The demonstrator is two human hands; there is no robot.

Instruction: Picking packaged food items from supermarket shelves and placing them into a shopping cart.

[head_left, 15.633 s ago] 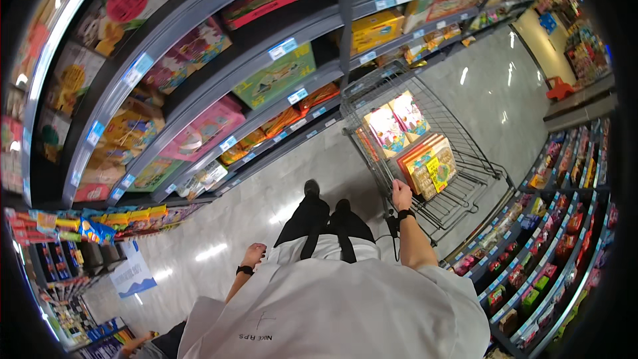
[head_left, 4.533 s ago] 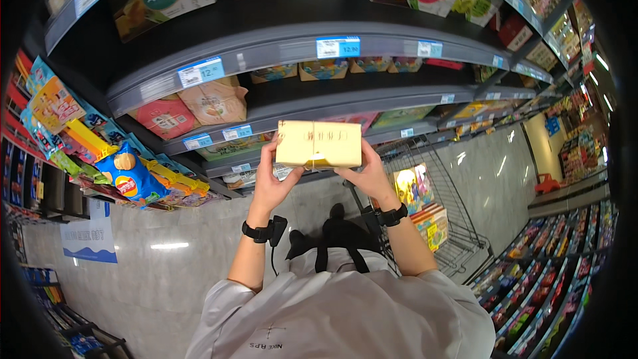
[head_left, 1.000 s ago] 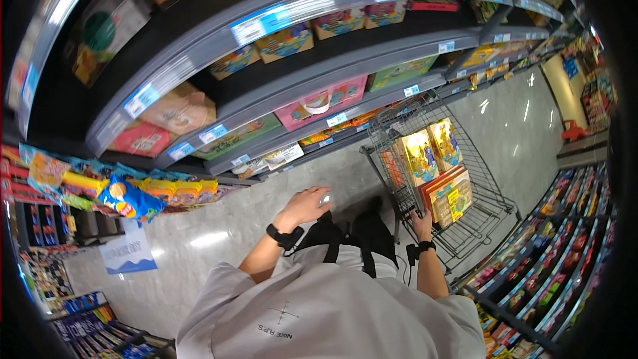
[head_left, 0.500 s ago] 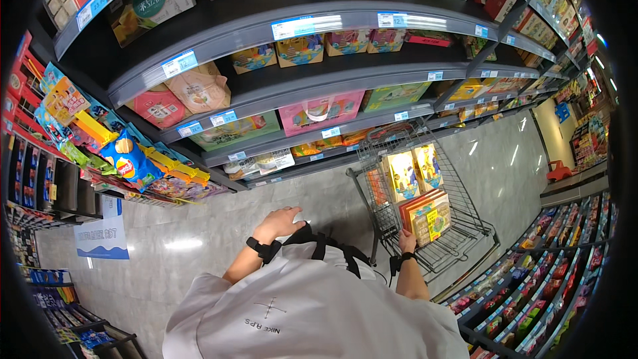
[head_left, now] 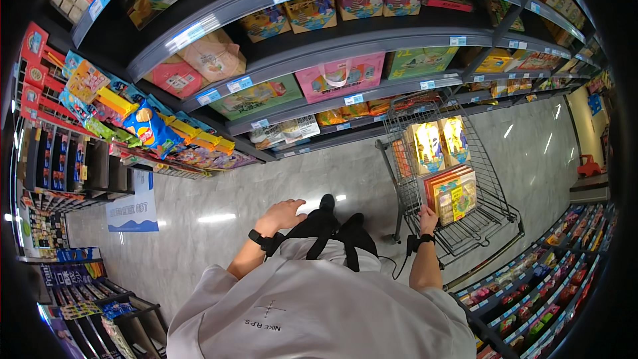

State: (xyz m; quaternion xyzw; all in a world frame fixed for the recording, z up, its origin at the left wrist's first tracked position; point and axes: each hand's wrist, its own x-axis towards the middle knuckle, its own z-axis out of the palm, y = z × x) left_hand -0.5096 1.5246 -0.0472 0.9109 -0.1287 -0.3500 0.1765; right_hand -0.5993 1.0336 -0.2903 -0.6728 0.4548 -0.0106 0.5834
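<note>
My right hand [head_left: 428, 218] is closed at the near left side of the wire shopping cart [head_left: 484, 227], apparently on its rim. Its fingertips are beside a stack of flat, red-edged boxes [head_left: 454, 196] in the basket, partly covering their left edge. Farther up in the cart stand two yellow-and-white packages [head_left: 427, 147], with an orange package [head_left: 401, 158] to their left. In front of my body, my left hand [head_left: 282, 215] hangs in the air over the floor, fingers stretched out and holding nothing. Both wrists wear dark bands.
Ahead runs a long shelf [head_left: 286, 119] of boxed snacks, including a pink gift box [head_left: 340, 80]. Hanging snack bags [head_left: 149, 129] jut out at left. Another stocked shelf [head_left: 531, 272] borders the lower right. A floor sticker [head_left: 133, 209] lies on the grey tiles at left.
The cart, its contents and my right hand sit farther right and higher in view. The shelves have shifted too. My legs and shoe now show more; my left hand stays stretched out.
</note>
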